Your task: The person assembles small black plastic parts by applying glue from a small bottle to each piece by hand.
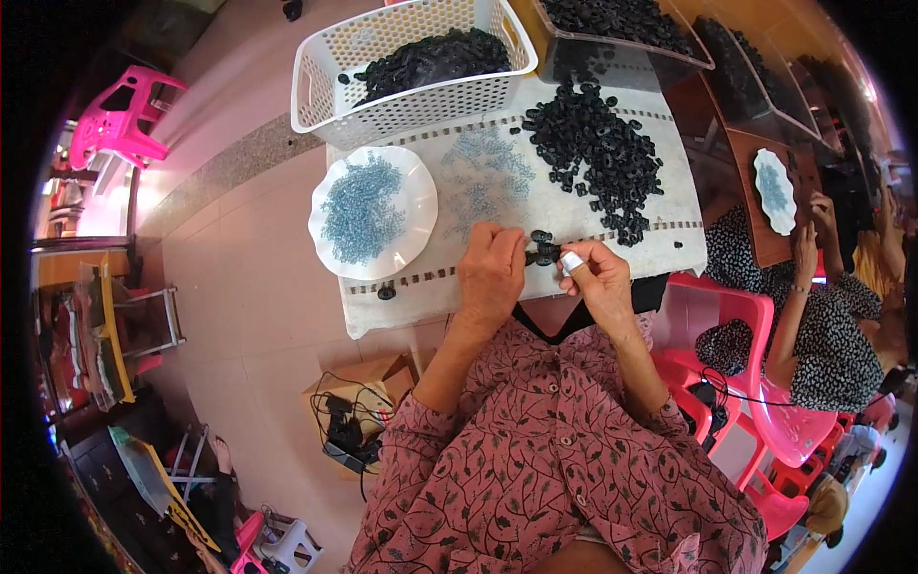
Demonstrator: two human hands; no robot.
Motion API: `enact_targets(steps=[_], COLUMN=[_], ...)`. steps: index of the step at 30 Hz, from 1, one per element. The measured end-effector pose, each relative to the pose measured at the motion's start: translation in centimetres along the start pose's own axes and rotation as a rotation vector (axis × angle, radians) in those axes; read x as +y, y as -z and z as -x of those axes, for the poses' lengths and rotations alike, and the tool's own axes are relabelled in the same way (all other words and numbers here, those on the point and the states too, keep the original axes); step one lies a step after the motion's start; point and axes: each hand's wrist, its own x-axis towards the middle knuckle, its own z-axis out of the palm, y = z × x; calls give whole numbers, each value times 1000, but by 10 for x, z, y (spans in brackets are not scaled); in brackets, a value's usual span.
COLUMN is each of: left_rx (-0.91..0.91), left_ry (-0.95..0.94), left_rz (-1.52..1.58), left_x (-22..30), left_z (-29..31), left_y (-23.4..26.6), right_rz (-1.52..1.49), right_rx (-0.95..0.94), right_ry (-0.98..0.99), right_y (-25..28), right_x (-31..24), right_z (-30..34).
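At the near edge of the cloth-covered table, my left hand (491, 275) and my right hand (602, 285) nearly meet around a few small black plastic pieces (545, 251). The left hand's fingers are curled in a pinch at the left side of these pieces. From the right, thumb and fingers close on them too, with a white wrap on one digit. A big pile of the same black pieces (598, 153) lies beyond my right hand. Small clear bluish beads (486, 172) are scattered beyond my left hand. More fill a white scalloped plate (421, 206) at the left.
A white perforated basket (411, 117) of black pieces stands at the far edge, beside a clear bin (631, 67) of more. One loose piece (386, 291) lies near the plate. A person (813, 316) works at the right, near a pink chair (765, 354). A cardboard box (382, 378) with cables sits below.
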Motion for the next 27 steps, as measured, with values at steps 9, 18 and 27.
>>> enact_targets(steps=[9, 18, 27], left_rx=[-165, -118, -13], left_ry=[8, -23, -8], left_rz=[-308, -256, -38], left_x=[-11, -9, -9], left_z=[-21, -19, -14], left_y=[-16, -19, -11], right_rz=[130, 625, 1028], right_rx=[22, 225, 194], right_ry=[108, 553, 577], right_y=[-4, 11, 7], right_x=[-3, -20, -29], right_z=[-3, -48, -86])
